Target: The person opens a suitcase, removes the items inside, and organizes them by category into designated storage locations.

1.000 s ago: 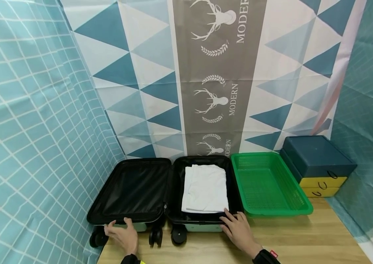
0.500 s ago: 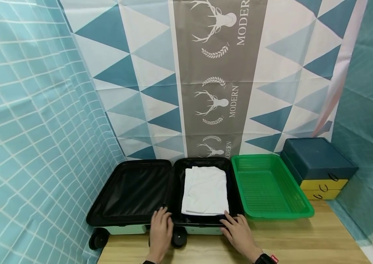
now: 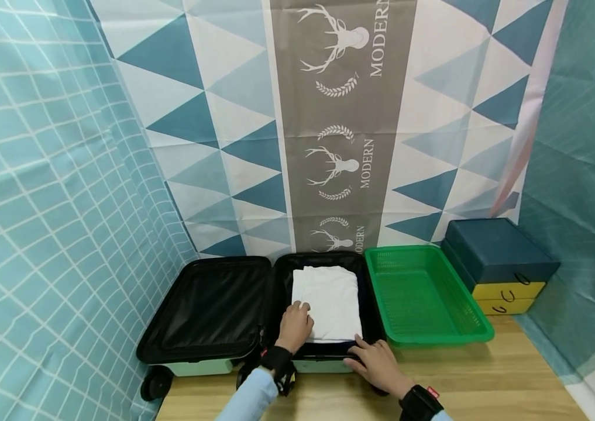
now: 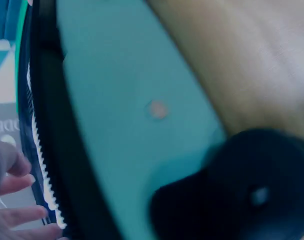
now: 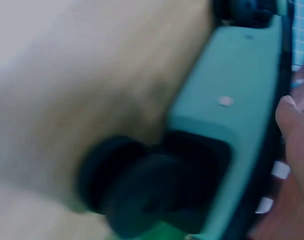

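A mint-green suitcase with black lining [image 3: 215, 310] lies spread open on the table. In its right half lies a folded white cloth [image 3: 331, 298], seemingly a garment. My left hand [image 3: 296, 326] is over the cloth's left near part, fingers loosely bent; whether they press it cannot be told. At the near rim, my right hand [image 3: 378, 363] has its fingertips by the cloth's near right corner. The left wrist view shows my left fingers [image 4: 22, 215] beside the cloth's edge, past the green shell [image 4: 112, 105]. My right thumb [image 5: 292, 117] lies by the black rim in the right wrist view.
To the suitcase's right stands a green plastic basket [image 3: 423, 298]. A dark blue box [image 3: 499, 251] with yellow fronts is beyond it. Black wheels [image 3: 157, 383] stick out at the suitcase's near side, over the wooden table [image 3: 465, 380]. Patterned fabric hangs behind and at both sides.
My left hand has moved right and away from me, from the left half's near edge past the hinge to the cloth. The right hand has stayed almost in place.
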A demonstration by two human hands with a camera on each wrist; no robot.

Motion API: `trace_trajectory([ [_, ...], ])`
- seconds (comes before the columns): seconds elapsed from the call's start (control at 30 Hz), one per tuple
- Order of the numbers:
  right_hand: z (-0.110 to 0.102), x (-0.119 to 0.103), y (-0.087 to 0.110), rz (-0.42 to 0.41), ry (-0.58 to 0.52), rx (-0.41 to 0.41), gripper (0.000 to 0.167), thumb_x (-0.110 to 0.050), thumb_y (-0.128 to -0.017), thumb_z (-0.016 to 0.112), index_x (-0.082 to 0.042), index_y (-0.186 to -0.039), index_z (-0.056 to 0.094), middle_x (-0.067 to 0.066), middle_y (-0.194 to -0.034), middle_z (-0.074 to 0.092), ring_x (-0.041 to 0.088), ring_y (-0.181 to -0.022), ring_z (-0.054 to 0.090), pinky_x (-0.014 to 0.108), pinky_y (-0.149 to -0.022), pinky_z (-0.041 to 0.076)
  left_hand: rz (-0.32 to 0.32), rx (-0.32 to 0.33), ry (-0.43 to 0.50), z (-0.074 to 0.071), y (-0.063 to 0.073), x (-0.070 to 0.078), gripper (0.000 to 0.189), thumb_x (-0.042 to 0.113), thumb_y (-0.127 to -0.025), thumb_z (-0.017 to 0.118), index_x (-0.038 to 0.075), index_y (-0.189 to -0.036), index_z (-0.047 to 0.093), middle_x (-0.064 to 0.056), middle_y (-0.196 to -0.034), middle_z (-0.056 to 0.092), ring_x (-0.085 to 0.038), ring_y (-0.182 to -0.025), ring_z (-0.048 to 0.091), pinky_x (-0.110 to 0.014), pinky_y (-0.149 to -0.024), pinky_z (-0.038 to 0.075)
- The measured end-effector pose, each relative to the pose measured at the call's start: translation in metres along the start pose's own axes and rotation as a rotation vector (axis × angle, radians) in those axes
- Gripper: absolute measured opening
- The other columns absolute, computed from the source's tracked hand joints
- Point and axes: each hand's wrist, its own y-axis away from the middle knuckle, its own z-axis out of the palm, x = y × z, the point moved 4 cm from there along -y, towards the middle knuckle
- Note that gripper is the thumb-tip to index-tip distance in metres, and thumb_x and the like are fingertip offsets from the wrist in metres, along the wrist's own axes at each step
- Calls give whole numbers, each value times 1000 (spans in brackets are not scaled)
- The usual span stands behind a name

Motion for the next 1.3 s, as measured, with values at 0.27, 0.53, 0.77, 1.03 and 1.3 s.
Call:
trace_trajectory([
  [0.27,-25,7,-44,183,7,-12,29,-37,-96,65,-10,-102,71,9,-83,69,29,-66,65,43,-52,48,-407,-384,223,22,-9,-31,29,7,-93,60,-7,-117,53,-31,-98,51,-47,-77,56,-54,-68,45],
  [0.53,-20,32,-78,292,-76,106,18,-11,-92,68,-1,-107,65,21,-95,57,41,-75,58,49,-63,47,-472,-445,327,26,-17,-37,45,7,-92,64,-8,-130,44,-31,-99,56,-46,-83,57,-53,-69,43],
  [0.77,-7,53,-95,390,-160,143,14,-4,-84,68,4,-95,63,21,-86,61,41,-79,61,49,-67,48,-508,-350,297,30,-31,-29,51,11,-88,71,-5,-131,47,-30,-98,63,-46,-82,61,-51,-67,48],
  [1.03,3,69,-110,546,-284,238,22,-6,-70,69,-4,-87,56,19,-80,58,41,-74,58,50,-65,46,-467,-314,289,37,-38,-26,34,-4,-78,71,1,-107,55,-21,-85,61,-40,-73,59,-46,-63,46],
  [1.3,-1,58,-111,556,-384,100,31,1,-75,63,1,-106,68,20,-94,66,34,-80,61,42,-66,47,-467,-256,368,33,-36,-21,24,-9,-81,59,2,-100,51,-18,-87,47,-30,-61,44,-39,-58,35],
])
